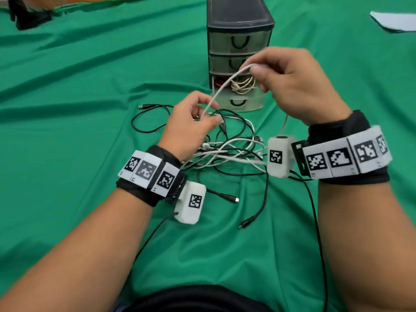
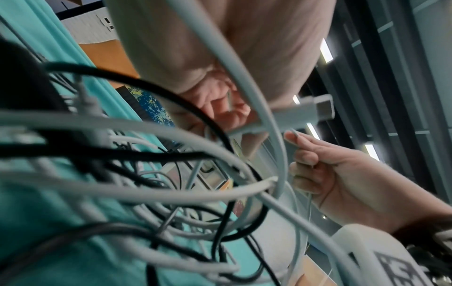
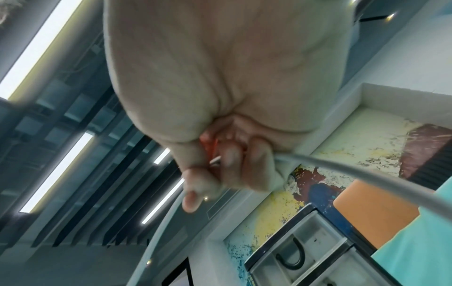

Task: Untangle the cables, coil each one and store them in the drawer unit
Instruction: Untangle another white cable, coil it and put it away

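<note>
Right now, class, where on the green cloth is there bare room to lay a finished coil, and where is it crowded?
Bare green cloth lies left of the black three-drawer plastic unit and of the tangle of black and white cables; also right of the unit, below the white paper. Crowded: between the two wrists, before the open bottom drawer.

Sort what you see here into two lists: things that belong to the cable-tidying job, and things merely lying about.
Belongs to the job:
white cable, pinched by left hand and right hand
tangled cables
drawer unit
coiled cable in the open bottom drawer

Lying about:
black object, far left
white sheet, far right
</note>
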The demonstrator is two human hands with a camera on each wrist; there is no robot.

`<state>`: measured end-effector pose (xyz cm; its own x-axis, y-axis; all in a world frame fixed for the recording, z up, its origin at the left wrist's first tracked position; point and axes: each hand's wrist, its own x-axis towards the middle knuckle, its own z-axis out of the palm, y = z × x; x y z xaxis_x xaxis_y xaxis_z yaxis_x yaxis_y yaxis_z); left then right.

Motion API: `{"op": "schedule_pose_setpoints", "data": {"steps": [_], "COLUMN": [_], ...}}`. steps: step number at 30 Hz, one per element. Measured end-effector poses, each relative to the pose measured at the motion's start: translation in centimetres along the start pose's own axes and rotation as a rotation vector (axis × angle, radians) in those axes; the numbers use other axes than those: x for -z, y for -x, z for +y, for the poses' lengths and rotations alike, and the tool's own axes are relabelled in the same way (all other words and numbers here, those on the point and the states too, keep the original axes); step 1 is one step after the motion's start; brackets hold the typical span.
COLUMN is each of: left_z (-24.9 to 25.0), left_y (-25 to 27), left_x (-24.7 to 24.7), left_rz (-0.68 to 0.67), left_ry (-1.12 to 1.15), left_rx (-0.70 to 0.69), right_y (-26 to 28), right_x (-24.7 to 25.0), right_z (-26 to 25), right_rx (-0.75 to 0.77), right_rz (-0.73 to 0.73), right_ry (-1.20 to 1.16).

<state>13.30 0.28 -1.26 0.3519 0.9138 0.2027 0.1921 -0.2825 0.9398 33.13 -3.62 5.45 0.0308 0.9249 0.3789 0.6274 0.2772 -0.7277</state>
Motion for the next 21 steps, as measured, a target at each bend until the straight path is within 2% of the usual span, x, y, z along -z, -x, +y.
{"op": "schedule_pose_setpoints", "data": {"steps": [5,8,10,12,15,19,21], "left_z": [-1.3,-1.6,-1.3,-1.0,-0.7,0.2,0.8], "left_y": [0.8,0.9,0.9,0.9,0.9,0.9,0.9], "left_x": [-0.6,-0.5,-0.5,-0.5,-0.2,-0.2,-0.3], "left_rz": [-0.122,-0.130,-0.119,-0.064,0.047,0.122,0.148], "left_ry": [0.039,-0.002,0.025,0.073,0.157,0.189,0.187], "left_rx": [0.060,0.072,0.077,0.085,0.041,-0.053,-0.081], "right_y": [-0.4,-0.6,-0.6,-0.7,-0.4,0.0,0.2], "right_x": [1.4,2.0,2.2,2.3,2.1,2.1,1.9], "right_z": [1.0,1.5,2.0,2.7,3.0,1.1,-0.4], "right_rx": [0.003,-0.016,-0.069,-0.169,-0.300,-0.243,-0.103], "right_rz": [0.354,0.544,0.609,0.555,0.335,0.207,0.171], "right_ry": [-0.119,-0.165,-0.125,-0.014,0.180,0.384,0.350]}}
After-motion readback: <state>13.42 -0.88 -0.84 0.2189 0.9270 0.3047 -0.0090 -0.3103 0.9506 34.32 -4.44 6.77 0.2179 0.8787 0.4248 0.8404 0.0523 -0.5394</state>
